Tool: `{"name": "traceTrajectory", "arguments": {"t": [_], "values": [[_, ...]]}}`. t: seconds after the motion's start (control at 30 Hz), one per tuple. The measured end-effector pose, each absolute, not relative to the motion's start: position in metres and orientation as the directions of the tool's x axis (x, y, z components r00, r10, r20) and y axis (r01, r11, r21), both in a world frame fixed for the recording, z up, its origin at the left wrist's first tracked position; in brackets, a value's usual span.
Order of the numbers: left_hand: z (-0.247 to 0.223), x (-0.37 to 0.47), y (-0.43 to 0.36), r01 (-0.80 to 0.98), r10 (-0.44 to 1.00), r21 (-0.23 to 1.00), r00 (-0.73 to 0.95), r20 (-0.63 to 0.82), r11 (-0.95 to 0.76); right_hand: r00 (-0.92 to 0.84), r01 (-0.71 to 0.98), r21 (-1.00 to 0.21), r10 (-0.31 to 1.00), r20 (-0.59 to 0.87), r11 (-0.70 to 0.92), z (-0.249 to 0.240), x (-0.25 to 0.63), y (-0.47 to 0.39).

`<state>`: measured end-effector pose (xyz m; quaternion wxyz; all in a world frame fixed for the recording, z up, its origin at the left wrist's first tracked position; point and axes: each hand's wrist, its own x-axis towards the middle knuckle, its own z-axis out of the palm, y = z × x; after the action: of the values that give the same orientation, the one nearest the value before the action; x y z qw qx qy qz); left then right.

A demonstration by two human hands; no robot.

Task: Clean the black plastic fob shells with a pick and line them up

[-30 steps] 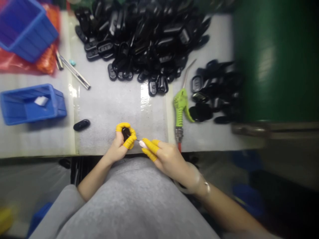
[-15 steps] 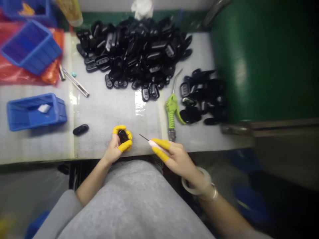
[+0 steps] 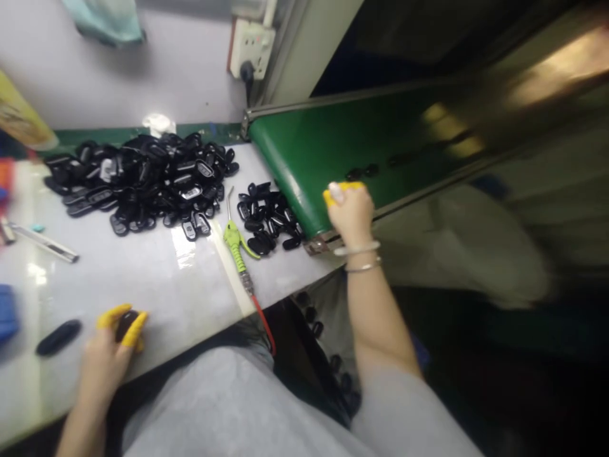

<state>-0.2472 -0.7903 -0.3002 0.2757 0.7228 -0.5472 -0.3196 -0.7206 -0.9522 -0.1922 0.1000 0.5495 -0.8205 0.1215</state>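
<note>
My left hand (image 3: 114, 343), with yellow finger cots, is closed on a small black key fob (image 3: 125, 325) just above the table. Another black key fob (image 3: 59, 337) lies to its left. Out over the green conveyor belt (image 3: 304, 158), my right hand (image 3: 351, 209) is closed around a white-handled tool (image 3: 336, 193); its thin shaft cannot be made out now. Just beyond that hand, two dark fobs (image 3: 362, 172) lie on the belt. Whether my right fingers touch one is hidden.
A large heap of black key fobs (image 3: 152, 178) covers the back of the table, with a smaller heap (image 3: 269, 219) beside the belt. Between them and me lies a green air blow gun (image 3: 235, 247) on a red hose. A utility knife (image 3: 45, 242) rests at left.
My view has swung right. My right hand has gone from beside my left hand out over the belt, keeping the white-handled tool. The left still holds its fob.
</note>
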Motion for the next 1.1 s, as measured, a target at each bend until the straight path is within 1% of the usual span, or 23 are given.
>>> {"name": "traceTrajectory", "arguments": {"t": [0.03, 0.1, 0.13, 0.2, 0.27, 0.3, 0.37, 0.47, 0.53, 0.57, 0.6, 0.63, 0.67, 0.7, 0.73, 0.77, 0.8, 0.83, 0.87, 0.93, 1.0, 1.07, 1.1], "values": [[-0.301, -0.236, -0.790, -0.737, -0.977, 0.643, 0.186, -0.102, -0.207, -0.394, -0.919, -0.105, -0.872, 0.291, 0.380, -0.187, -0.738, -0.966], [-0.300, -0.219, -0.790, -0.886, -0.988, 0.441, 0.154, -0.014, -0.144, -0.432, -0.902, -0.146, -0.849, 0.302, 0.407, -0.182, -0.767, -0.990], [-0.298, -0.214, -0.789, -0.923, -0.986, 0.357, 0.162, 0.025, -0.143, -0.446, -0.895, -0.169, -0.841, 0.306, 0.414, -0.181, -0.778, -0.999], [-0.294, -0.208, -0.786, -0.954, -0.965, 0.201, 0.246, 0.091, -0.225, -0.461, -0.885, -0.217, -0.839, 0.289, 0.412, -0.186, -0.795, -1.012], [-0.291, -0.205, -0.782, -0.936, -0.927, 0.092, 0.351, 0.130, -0.341, -0.460, -0.879, -0.275, -0.844, 0.275, 0.390, -0.196, -0.810, -1.021], [-0.291, -0.203, -0.781, -0.923, -0.912, 0.065, 0.384, 0.144, -0.379, -0.465, -0.873, -0.326, -0.823, 0.326, 0.363, -0.201, -0.817, -1.025], [-0.292, -0.197, -0.777, -0.908, -0.893, 0.052, 0.418, 0.169, -0.415, -0.378, -0.890, -0.406, -0.833, 0.405, 0.206, -0.211, -0.825, -1.034], [-0.292, -0.191, -0.777, -0.895, -0.869, 0.123, 0.445, 0.216, -0.428, -0.240, -0.884, -0.467, -0.828, 0.507, -0.030, -0.212, -0.802, -1.033], [-0.289, -0.198, -0.782, -0.884, -0.847, 0.210, 0.463, 0.263, -0.418, -0.232, -0.855, -0.514, -0.841, 0.488, -0.062, -0.205, -0.758, -1.013], [-0.286, -0.207, -0.785, -0.874, -0.831, 0.276, 0.473, 0.292, -0.401, -0.214, -0.832, -0.549, -0.869, 0.445, -0.076, -0.201, -0.728, -0.995], [-0.283, -0.220, -0.788, -0.856, -0.822, 0.368, 0.480, 0.306, -0.362, -0.152, -0.790, -0.598, -0.903, 0.401, -0.133, -0.198, -0.695, -0.974], [-0.280, -0.236, -0.790, -0.817, -0.824, 0.491, 0.484, 0.295, -0.303, -0.100, -0.733, -0.653, -0.919, 0.382, -0.192, -0.198, -0.660, -0.949], [-0.278, -0.255, -0.791, -0.734, -0.841, 0.641, 0.477, 0.255, -0.223, -0.014, -0.682, -0.689, -0.936, 0.351, -0.247, -0.201, -0.626, -0.924], [-0.276, -0.275, -0.791, -0.577, -0.905, 0.806, 0.400, 0.141, -0.130, 0.066, -0.629, -0.710, -0.932, 0.355, -0.316, -0.207, -0.594, -0.898], [-0.275, -0.295, -0.789, -0.335, -0.965, 0.939, 0.263, 0.009, -0.083, 0.157, -0.574, -0.723, -0.918, 0.364, -0.384, -0.215, -0.565, -0.874], [-0.276, -0.313, -0.788, -0.077, -0.992, 0.991, 0.077, -0.100, -0.106, 0.245, -0.538, -0.722, -0.900, 0.361, -0.436, -0.226, -0.541, -0.852], [-0.277, -0.328, -0.786, 0.127, -0.983, 0.976, -0.072, -0.171, -0.179, 0.308, -0.514, -0.710, -0.876, 0.372, -0.482, -0.236, -0.521, -0.835], [-0.279, -0.339, -0.784, 0.270, -0.962, 0.928, -0.163, -0.220, -0.258, 0.345, -0.485, -0.709, -0.857, 0.383, -0.512, -0.246, -0.507, -0.821], [-0.281, -0.346, -0.782, 0.357, -0.946, 0.880, -0.191, -0.261, -0.314, 0.345, -0.474, -0.730, -0.866, 0.362, -0.493, -0.255, -0.496, -0.811], [-0.286, -0.349, -0.781, 0.416, -0.935, 0.838, -0.116, -0.336, -0.353, 0.349, -0.440, -0.797, -0.896, 0.274, -0.415, -0.264, -0.487, -0.803], [-0.289, -0.344, -0.782, 0.413, -0.927, 0.836, -0.054, -0.372, -0.360, 0.368, -0.419, -0.853, -0.917, 0.155, -0.312, -0.263, -0.490, -0.805], [-0.289, -0.336, -0.783, 0.402, -0.919, 0.831, -0.078, -0.386, -0.383, 0.403, -0.466, -0.844, -0.913, 0.064, -0.265, -0.256, -0.499, -0.809], [-0.290, -0.333, -0.783, 0.397, -0.914, 0.827, -0.095, -0.395, -0.399, 0.419, -0.519, -0.810, -0.907, 0.039, -0.275, -0.252, -0.504, -0.811]]}}
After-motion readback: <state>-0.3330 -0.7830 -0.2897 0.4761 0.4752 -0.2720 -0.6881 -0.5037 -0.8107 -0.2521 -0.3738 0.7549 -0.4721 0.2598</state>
